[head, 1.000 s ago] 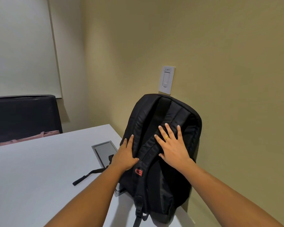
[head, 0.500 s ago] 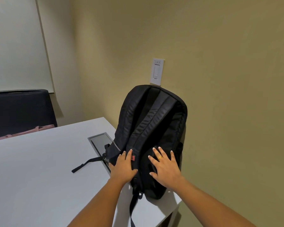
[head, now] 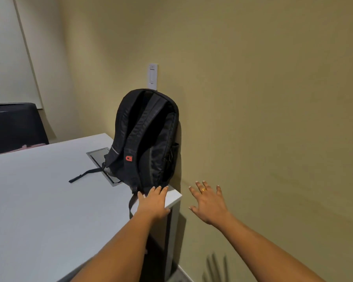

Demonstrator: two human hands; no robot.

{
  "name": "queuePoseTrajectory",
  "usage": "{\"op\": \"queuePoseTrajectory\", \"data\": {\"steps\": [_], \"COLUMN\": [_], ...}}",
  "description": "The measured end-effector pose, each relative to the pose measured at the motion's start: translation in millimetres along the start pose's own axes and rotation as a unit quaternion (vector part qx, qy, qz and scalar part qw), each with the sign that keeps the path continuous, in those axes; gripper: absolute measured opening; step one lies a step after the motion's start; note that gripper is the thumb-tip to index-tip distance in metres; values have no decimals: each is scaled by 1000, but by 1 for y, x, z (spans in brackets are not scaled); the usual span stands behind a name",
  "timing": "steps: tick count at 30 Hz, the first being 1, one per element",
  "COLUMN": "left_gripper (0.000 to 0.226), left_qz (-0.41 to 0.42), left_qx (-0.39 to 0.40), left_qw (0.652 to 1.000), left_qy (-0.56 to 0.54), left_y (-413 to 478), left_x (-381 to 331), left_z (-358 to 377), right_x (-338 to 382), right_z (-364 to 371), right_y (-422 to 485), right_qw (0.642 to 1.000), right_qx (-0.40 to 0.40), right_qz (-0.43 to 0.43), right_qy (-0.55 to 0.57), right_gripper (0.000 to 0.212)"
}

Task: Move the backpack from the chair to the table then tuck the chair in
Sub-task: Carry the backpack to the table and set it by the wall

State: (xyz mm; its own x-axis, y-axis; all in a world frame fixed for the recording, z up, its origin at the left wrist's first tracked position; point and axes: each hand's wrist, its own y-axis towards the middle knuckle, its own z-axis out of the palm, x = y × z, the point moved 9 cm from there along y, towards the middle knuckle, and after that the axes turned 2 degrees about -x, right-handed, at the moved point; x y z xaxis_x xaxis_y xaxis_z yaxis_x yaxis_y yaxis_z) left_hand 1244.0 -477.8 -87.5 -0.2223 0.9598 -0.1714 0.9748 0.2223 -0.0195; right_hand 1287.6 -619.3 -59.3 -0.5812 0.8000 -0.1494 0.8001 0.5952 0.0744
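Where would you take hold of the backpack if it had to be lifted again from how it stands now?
Probably the two shoulder straps, from the person's side. The backpack stands upright at the table corner, its far side against the wall, so only the strap side is open. The top handle isn't visible. Both hands, left and right, are open and off it.

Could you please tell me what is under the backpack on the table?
The backpack stands on the table, partly over a metal hatch; the hatch's far part is hidden.
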Motion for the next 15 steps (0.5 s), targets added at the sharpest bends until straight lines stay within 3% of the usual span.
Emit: {"op": "queuePoseTrajectory", "data": {"steps": [7, 15], "left_gripper": [75, 74], "left_qz": [54, 76], "left_qx": [9, 42], "left_qw": [998, 996], "left_qy": [18, -2], "left_y": [-103, -204], "left_x": [-96, -148], "left_z": [19, 41], "right_x": [-53, -73], "right_z": [13, 22], "right_y": [-126, -249], "right_qw": [998, 986], "right_qx": [24, 39], "right_qz": [59, 154], "right_qy": [-4, 58], "right_gripper": [66, 66]}}
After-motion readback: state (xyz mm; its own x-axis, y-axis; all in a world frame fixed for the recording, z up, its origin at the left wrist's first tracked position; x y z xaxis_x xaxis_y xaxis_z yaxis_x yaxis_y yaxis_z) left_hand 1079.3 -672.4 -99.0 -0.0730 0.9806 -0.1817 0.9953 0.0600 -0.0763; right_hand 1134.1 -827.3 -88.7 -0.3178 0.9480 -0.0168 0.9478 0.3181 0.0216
